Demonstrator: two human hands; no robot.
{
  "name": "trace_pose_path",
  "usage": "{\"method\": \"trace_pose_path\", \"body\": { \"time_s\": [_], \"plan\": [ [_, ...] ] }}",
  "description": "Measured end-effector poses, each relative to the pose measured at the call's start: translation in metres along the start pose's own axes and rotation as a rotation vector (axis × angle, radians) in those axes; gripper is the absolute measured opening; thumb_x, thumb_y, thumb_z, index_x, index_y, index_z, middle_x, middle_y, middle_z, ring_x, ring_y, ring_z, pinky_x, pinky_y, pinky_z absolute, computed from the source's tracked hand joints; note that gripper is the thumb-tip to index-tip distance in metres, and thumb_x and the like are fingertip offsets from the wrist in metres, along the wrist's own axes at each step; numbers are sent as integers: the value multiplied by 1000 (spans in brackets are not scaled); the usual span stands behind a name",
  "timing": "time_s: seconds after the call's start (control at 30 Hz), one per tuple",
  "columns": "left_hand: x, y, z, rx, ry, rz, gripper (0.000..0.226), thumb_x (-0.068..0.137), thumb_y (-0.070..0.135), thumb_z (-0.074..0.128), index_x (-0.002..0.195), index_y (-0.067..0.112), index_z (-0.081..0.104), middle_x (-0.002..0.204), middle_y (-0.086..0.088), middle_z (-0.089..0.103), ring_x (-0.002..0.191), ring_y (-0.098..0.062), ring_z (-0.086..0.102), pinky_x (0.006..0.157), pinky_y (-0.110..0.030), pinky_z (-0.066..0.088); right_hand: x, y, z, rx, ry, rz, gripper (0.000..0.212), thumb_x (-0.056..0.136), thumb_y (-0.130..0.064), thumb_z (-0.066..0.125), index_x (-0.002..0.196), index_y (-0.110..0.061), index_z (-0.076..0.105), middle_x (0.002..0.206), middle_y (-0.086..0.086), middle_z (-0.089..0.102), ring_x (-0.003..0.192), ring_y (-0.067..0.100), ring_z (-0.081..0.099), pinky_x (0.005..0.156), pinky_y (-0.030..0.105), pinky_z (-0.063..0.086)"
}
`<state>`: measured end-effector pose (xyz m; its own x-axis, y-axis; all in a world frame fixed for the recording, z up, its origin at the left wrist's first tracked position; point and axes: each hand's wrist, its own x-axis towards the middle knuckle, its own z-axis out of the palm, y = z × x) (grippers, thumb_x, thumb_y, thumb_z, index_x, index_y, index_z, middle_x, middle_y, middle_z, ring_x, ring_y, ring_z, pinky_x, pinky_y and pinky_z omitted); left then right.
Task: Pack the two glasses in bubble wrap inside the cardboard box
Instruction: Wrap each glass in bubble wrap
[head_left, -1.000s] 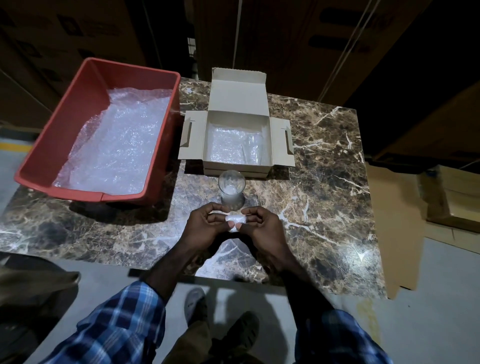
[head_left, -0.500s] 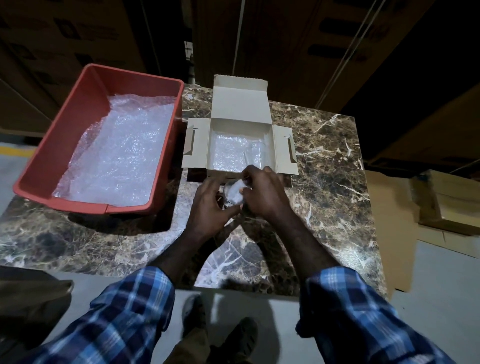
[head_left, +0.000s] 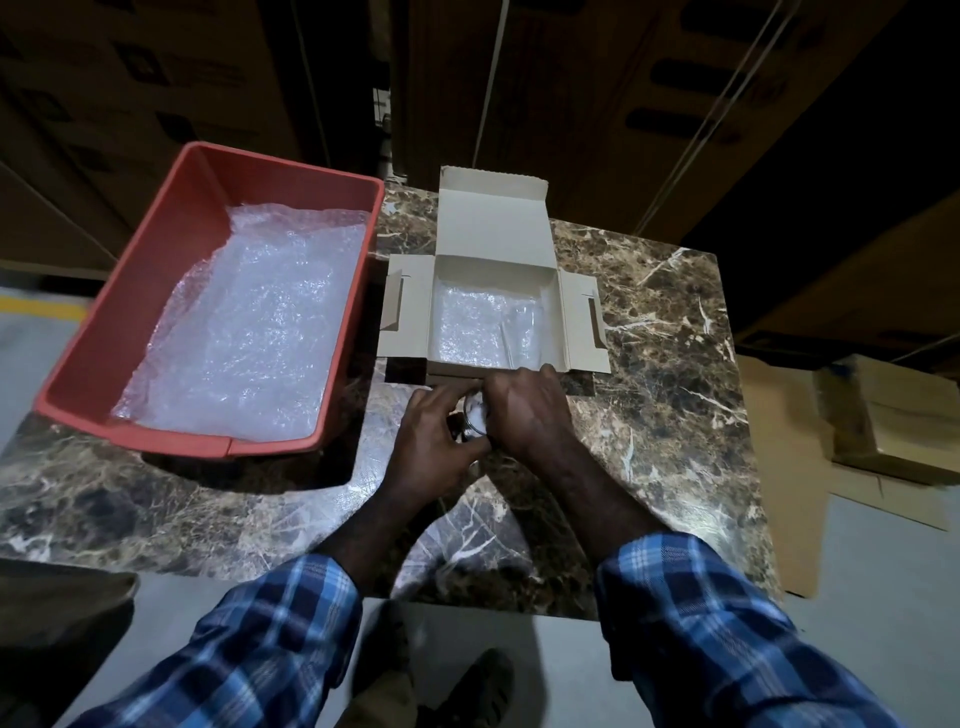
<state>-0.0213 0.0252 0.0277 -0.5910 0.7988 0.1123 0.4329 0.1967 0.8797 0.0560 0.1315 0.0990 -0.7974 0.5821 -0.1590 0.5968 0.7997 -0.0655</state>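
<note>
Glass (head_left: 474, 415) stands upright on marble table (head_left: 649, 415), just in front of cardboard box (head_left: 493, 291); mostly hidden by both hands, only rim and a pale wad inside show. Left hand (head_left: 434, 441) curls around its near-left side; right hand (head_left: 524, 410) arches over the top, fingers bent down at the rim, apparently pressing the wad in; exact contact hidden. Box open, flaps spread; bubble wrap (head_left: 467, 327) lines the floor, a second clear glass (head_left: 524, 332) seemingly lying at its right. Red bin (head_left: 104, 332) holds more wrap. Judgement: glass light, rigid, smooth, brittle at rim; grip round the body, not the lip; lift straight, lower gently beside the other.
</note>
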Motion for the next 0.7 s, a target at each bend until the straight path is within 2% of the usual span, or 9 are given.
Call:
{"method": "trace_pose_path", "body": {
  "time_s": [0.13, 0.27, 0.4, 0.5, 0.7],
  "plan": [
    [0, 2, -2, -9, -4, 15, 62, 68, 17, 85, 126, 27, 66, 111, 16, 67, 100, -12, 51, 81, -11, 40, 1, -1, -3, -43, -24, -21, 7, 89, -16, 62, 94, -16, 67, 87, 5, 72, 84, 25, 67, 94, 38, 35],
    [0, 0, -2, 15, 0, 39, 62, 67, 17, 88, 125, 25, 66, 108, 17, 66, 95, -9, 49, 79, -5, 35, -1, 7, -11, -12, -99, -142, 21, 89, -24, 62, 110, -23, 68, 94, 1, 72, 90, 24, 65, 89, 36, 33],
    [0, -4, -1, 31, 3, 65, 62, 66, 18, 90, 124, 21, 66, 107, 19, 63, 94, -9, 48, 80, -5, 34, 5, 7, -17, -100, -180, -164, 17, 89, -24, 64, 104, -20, 68, 102, 2, 71, 103, 25, 61, 93, 37, 34],
    [1, -1, -3, 30, 13, 72, 57, 65, 13, 88, 119, 19, 68, 100, 23, 59, 92, -12, 48, 77, -4, 34, 12, -1, -15, -142, -229, -152, 17, 88, -24, 64, 104, -18, 66, 107, 4, 70, 104, 24, 63, 97, 39, 35],
    [1, 2, -4, -4, 19, 71, 48, 67, 9, 88, 111, 13, 70, 91, 28, 54, 87, 0, 42, 74, -1, 35, 15, -6, -6, -211, -162, -152, 19, 96, -29, 55, 106, -18, 67, 106, 6, 68, 101, 28, 65, 87, 37, 41]
  ]
}}
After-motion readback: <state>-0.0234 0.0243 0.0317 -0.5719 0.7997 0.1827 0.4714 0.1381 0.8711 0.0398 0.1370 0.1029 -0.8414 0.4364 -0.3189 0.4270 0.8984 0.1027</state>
